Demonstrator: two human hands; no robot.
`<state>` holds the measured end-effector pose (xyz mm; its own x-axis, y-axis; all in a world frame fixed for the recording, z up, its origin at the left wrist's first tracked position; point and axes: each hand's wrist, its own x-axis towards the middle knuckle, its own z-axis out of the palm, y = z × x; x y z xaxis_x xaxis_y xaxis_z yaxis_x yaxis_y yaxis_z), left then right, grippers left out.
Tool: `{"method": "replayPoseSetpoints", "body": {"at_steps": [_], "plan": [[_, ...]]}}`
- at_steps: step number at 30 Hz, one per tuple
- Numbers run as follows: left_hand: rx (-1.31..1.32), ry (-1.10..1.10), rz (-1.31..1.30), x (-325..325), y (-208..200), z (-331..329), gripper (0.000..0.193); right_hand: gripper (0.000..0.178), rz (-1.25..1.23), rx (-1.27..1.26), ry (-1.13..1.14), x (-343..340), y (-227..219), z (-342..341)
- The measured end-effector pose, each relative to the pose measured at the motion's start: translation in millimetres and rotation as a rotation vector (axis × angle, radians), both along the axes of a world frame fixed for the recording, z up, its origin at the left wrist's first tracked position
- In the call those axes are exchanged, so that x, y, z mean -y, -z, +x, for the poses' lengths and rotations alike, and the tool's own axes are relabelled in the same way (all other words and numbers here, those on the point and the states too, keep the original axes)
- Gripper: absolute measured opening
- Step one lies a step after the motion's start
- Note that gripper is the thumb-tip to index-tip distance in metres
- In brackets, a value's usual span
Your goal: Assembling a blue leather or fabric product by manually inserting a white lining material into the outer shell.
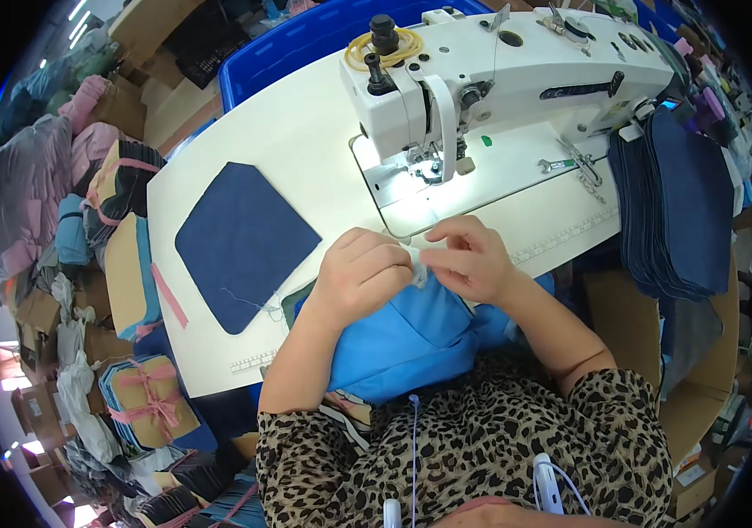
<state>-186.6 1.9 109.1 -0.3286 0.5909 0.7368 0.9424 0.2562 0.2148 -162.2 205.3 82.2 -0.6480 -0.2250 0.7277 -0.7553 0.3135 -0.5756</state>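
Bright scene; white glare below sewing machine (517, 69); ceiling tubes (79, 25) glowing upper left; edges bent, corners black.

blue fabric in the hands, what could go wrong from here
The blue fabric sags below the left hand and might slip if its grip loosens. Loose threads trailing over the navy panel could snag or tangle. The wrench lying loose near the sewing machine might get knocked.

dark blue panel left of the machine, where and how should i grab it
Probably pinch the dark blue panel by its pointed right corner, coming from the right with the left hand: it lies flat, and that corner points toward that hand.
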Motion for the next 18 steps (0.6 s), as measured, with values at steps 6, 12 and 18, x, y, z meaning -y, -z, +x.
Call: {"method": "replayPoseSetpoints", "body": {"at_steps": [6, 12, 18], "plan": [[0.088, -0.006, 0.005, -1, 6, -2, 0.019, 0.021, 0.114, -0.127, -0.153, -10, 6, -10], [0.882, 0.023, 0.182, -4, 9, -5, 0.017, 0.011, -0.081, 0.575, -0.162, -7, -3, -8], [1.216, -0.001, 0.314, 7, 29, -5, 0.014, 0.009, -0.205, 0.722, -0.144, 2, 5, -11]]}}
